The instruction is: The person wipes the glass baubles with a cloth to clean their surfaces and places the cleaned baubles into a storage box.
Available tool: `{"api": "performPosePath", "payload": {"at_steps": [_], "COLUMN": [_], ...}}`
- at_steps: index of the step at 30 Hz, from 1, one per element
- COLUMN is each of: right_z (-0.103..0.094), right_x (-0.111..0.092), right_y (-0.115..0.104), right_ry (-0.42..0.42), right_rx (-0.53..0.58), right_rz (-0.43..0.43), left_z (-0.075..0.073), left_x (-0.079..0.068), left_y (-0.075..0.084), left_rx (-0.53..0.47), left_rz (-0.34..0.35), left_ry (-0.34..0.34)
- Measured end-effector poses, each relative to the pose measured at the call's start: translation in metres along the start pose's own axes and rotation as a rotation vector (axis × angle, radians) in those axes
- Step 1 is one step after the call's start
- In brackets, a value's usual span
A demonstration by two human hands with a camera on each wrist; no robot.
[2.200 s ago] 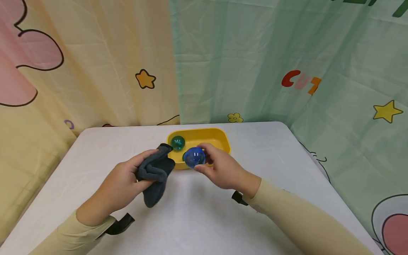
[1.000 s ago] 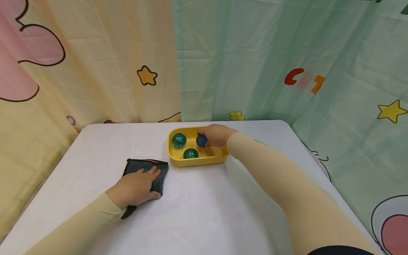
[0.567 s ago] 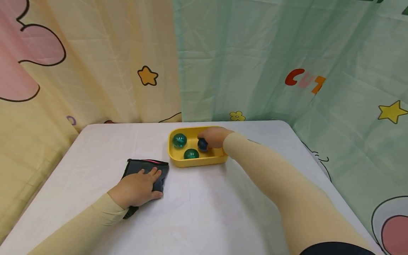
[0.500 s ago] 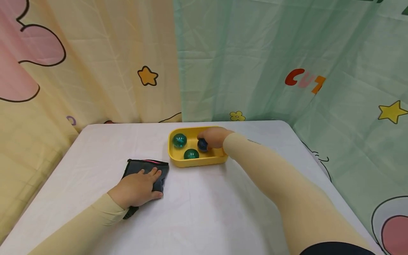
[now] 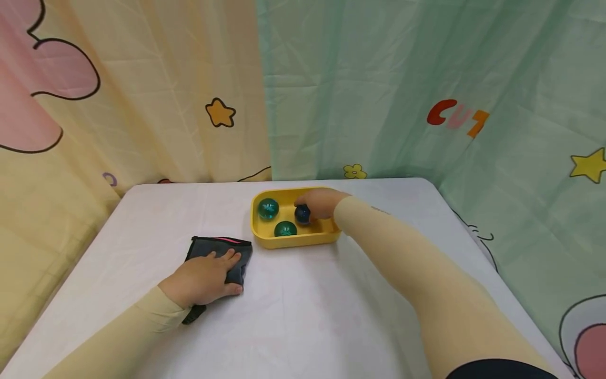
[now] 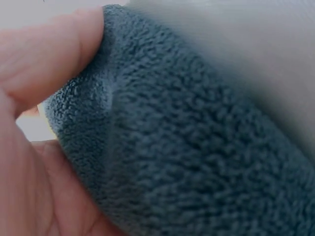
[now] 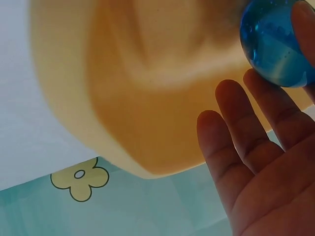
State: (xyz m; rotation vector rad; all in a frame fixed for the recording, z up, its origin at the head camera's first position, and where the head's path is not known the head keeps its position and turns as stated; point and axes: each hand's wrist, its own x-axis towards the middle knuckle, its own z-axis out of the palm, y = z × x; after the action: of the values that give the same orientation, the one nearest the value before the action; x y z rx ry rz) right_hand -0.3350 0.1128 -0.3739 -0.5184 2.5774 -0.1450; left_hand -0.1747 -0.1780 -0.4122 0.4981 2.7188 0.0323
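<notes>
In the head view my left hand (image 5: 201,277) lies with fingers spread on a folded dark grey-blue cloth (image 5: 202,247) on the table. The left wrist view shows its fuzzy cloth surface (image 6: 187,132) up close beside the thumb. My right hand (image 5: 324,202) reaches into a yellow tray (image 5: 303,241) and holds a clear blue ball (image 5: 302,213) between thumb and fingers. In the right wrist view that ball (image 7: 273,49) is cut off by the frame edge; other fingers extend free of it. Two green balls (image 5: 268,209) (image 5: 285,228) sit in the tray's left half.
A white-covered table (image 5: 293,316) carries the tray near its far edge, with the cloth to the tray's front left. Printed curtains (image 5: 355,95) hang close behind and on both sides.
Since the oldest frame, the left hand has brought the cloth down onto the table and loosened its grip. The right hand has carried the blue ball into the tray. Little differs over the last half second.
</notes>
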Motion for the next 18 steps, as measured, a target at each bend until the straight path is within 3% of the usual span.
{"api": "performPosePath", "payload": {"at_steps": [11, 15, 18], "right_z": [0.001, -0.003, -0.006], "right_x": [-0.002, -0.005, -0.011], "right_y": [0.001, 0.0, 0.0], "right_ry": [-0.024, -0.015, 0.018], "right_rx": [0.003, -0.023, -0.092], "right_rz": [0.027, 0.018, -0.018], "left_z": [-0.001, -0.013, -0.027], "left_x": [0.001, 0.003, 0.007], "left_y": [0.0, -0.006, -0.011], "left_rx": [-0.013, -0.053, -0.076], "left_rz": [0.003, 0.012, 0.013], "left_ry": [-0.029, -0.048, 0.019]}}
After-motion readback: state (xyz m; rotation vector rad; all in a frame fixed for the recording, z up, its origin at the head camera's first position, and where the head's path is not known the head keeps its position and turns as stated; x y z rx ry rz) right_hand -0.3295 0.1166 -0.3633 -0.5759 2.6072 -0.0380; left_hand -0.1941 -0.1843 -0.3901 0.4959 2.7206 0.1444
